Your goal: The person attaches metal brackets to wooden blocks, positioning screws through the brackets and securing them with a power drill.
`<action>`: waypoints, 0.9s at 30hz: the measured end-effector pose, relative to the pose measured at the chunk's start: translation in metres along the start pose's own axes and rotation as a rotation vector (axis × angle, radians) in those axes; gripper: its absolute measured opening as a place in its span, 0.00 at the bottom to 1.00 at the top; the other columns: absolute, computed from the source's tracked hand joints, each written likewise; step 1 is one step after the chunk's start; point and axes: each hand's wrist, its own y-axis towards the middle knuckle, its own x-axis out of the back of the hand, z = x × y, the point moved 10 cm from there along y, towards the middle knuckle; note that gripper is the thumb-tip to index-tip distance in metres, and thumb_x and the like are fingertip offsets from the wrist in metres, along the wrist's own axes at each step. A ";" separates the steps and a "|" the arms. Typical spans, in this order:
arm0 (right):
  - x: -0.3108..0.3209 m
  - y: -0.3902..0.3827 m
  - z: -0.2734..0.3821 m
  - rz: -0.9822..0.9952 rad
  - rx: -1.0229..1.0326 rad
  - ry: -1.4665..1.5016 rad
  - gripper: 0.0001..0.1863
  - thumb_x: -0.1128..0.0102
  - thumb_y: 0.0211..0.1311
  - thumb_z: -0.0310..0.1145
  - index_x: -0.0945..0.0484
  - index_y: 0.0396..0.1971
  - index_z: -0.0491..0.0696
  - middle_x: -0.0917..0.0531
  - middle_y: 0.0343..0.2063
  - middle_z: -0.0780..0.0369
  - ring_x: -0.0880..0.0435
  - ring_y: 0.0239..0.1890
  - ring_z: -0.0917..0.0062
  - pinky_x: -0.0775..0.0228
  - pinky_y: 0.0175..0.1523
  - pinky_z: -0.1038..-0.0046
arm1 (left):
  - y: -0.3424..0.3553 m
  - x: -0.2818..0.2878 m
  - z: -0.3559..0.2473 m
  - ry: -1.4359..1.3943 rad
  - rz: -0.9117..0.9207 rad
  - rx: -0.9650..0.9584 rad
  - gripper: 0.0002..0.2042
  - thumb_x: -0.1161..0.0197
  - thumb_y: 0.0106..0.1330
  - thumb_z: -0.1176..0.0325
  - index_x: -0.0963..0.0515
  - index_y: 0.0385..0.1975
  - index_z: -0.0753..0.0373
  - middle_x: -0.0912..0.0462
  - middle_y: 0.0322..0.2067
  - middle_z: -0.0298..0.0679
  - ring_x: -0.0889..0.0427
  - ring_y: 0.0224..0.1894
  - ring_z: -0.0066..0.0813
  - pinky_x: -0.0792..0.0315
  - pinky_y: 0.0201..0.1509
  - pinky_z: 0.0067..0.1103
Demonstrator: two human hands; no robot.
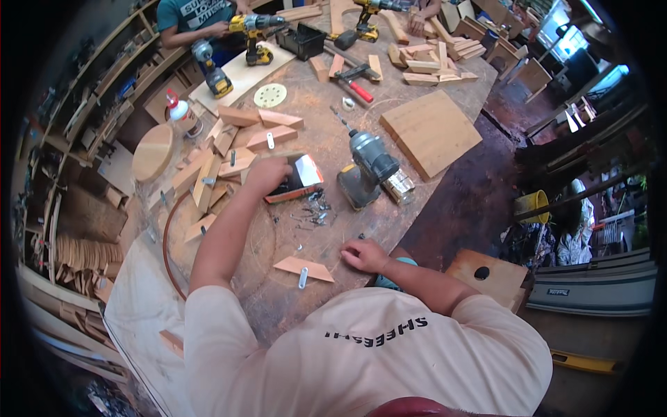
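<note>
Reaching with the left grip (pixel 272 174) into the open box (pixel 297 196) on the desk (pixel 333 240); judging by posture, picking out small hardware. Hiding the left fingertips inside the box, hence being unable to tell between apart, together or clamped. Curling the right grip (pixel 364 256) loosely at the desk's near edge, being likewise unable to tell of anything clamped within. Finding the box just beyond a scatter of small dark screws (pixel 314 213) and left of the power driver (pixel 374 156). Noting the angle-ended wood block (pixel 316 269) lying nearer the body, with a pale metal plate (pixel 303 279) extending past its near edge. Probably calling next for withdrawing a piece cleanly, then steadying the wood block before using the driver.
</note>
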 end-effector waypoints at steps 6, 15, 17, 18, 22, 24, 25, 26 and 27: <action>-0.009 0.000 -0.003 0.010 0.051 -0.009 0.10 0.43 0.61 0.40 0.20 0.34 0.50 0.18 0.27 0.55 0.18 0.29 0.58 0.26 0.35 0.61 | -0.008 0.003 -0.006 0.048 -0.114 -0.092 0.04 0.40 0.51 0.65 0.23 0.20 0.55 0.23 0.26 0.36 0.20 0.34 0.36 0.26 0.34 0.31; -0.010 -0.003 -0.005 0.032 0.037 -0.024 0.12 0.44 0.63 0.44 0.20 0.35 0.51 0.18 0.26 0.55 0.18 0.29 0.59 0.26 0.34 0.60 | -0.009 0.022 -0.015 -0.074 -0.146 -0.122 0.02 0.38 0.53 0.66 0.21 0.24 0.55 0.21 0.27 0.35 0.19 0.35 0.34 0.26 0.36 0.30; -0.005 -0.006 0.001 0.011 0.044 -0.004 0.13 0.44 0.62 0.44 0.20 0.35 0.51 0.18 0.26 0.55 0.18 0.29 0.59 0.26 0.35 0.60 | -0.007 0.035 -0.013 -0.244 -0.182 -0.003 0.04 0.37 0.58 0.67 0.20 0.30 0.58 0.18 0.29 0.40 0.19 0.35 0.41 0.26 0.38 0.31; -0.008 -0.009 -0.002 0.029 0.007 -0.014 0.13 0.44 0.62 0.44 0.21 0.36 0.51 0.18 0.26 0.56 0.17 0.29 0.59 0.26 0.35 0.60 | -0.010 0.042 -0.011 -0.339 -0.206 0.061 0.05 0.37 0.60 0.68 0.20 0.33 0.59 0.17 0.31 0.42 0.19 0.35 0.44 0.26 0.38 0.32; -0.012 -0.005 -0.007 0.092 0.044 0.011 0.12 0.43 0.61 0.43 0.20 0.37 0.51 0.17 0.27 0.57 0.17 0.30 0.61 0.26 0.35 0.61 | -0.047 0.021 0.019 -0.752 -0.321 0.424 0.04 0.38 0.64 0.71 0.22 0.33 0.65 0.18 0.25 0.37 0.20 0.28 0.23 0.27 0.32 0.21; -0.013 -0.004 -0.006 0.116 0.071 0.047 0.12 0.43 0.61 0.43 0.20 0.37 0.51 0.17 0.27 0.58 0.17 0.29 0.61 0.26 0.35 0.62 | -0.073 0.014 0.012 -0.869 -0.424 0.492 0.04 0.38 0.64 0.72 0.23 0.35 0.64 0.20 0.25 0.34 0.22 0.28 0.19 0.28 0.30 0.19; -0.012 -0.002 -0.005 0.139 0.094 0.068 0.12 0.43 0.61 0.43 0.20 0.37 0.51 0.17 0.27 0.58 0.17 0.29 0.61 0.25 0.35 0.62 | -0.087 0.013 0.011 -0.996 -0.539 0.551 0.04 0.38 0.64 0.73 0.24 0.36 0.64 0.22 0.25 0.31 0.24 0.27 0.15 0.30 0.28 0.16; -0.010 -0.002 -0.006 0.139 0.101 0.073 0.12 0.43 0.61 0.43 0.20 0.37 0.51 0.17 0.27 0.58 0.17 0.29 0.61 0.25 0.35 0.62 | -0.093 0.018 -0.006 -0.986 -0.540 0.553 0.04 0.38 0.64 0.73 0.24 0.36 0.64 0.22 0.25 0.31 0.24 0.27 0.15 0.30 0.28 0.16; -0.010 -0.002 -0.008 0.142 0.086 0.065 0.12 0.43 0.61 0.43 0.20 0.37 0.51 0.17 0.27 0.58 0.17 0.30 0.62 0.26 0.35 0.62 | -0.109 0.020 -0.017 -1.069 -0.587 0.651 0.05 0.39 0.65 0.74 0.24 0.38 0.65 0.22 0.26 0.32 0.24 0.27 0.16 0.30 0.29 0.15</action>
